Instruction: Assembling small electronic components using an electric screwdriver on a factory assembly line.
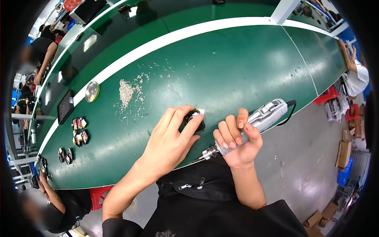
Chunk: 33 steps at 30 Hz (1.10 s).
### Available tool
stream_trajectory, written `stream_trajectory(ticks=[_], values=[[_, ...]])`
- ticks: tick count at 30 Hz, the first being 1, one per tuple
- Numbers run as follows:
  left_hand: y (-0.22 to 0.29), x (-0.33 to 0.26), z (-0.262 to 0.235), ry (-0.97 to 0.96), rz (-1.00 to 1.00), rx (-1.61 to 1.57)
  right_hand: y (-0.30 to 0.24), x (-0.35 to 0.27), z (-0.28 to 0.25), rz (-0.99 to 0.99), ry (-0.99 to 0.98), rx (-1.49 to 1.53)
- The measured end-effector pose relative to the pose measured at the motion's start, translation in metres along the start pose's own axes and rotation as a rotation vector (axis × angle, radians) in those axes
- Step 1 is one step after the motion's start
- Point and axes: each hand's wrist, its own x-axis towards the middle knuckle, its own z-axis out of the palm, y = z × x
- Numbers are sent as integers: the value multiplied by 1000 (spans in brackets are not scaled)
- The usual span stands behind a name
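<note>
My right hand [239,142] is wrapped round a grey electric screwdriver [268,114], whose cord leaves its back end. Its bit points left and down, close to the table's near edge. With fingers and thumb, my left hand [169,136] grips a small round black device [200,123] on the green table [244,67]. A white piece shows at the device's top, and my fingers hide part of it. The screwdriver's bit is apart from the device. Beyond my left hand lies a heap of tiny silvery pieces, seemingly screws [126,93], with more scattered around it.
Several small dark devices [80,130] lie in groups at the left. A round dish [92,91] and a black tray [65,106] sit along the white strip [158,41]. Other people work at the left and far right. A red stool [98,196] stands below the table edge.
</note>
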Motion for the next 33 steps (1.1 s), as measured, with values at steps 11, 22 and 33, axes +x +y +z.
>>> stream_trajectory(ticks=[11,22,33], values=[[-14,3,25,147,257,414,-10,-12,-6,-42,25,45],[5,5,-14,53,-303,-278,-11,-15,-6,-31,43,58],[10,-31,6,85,-43,157,-12,-16,-10,-14,10,71]])
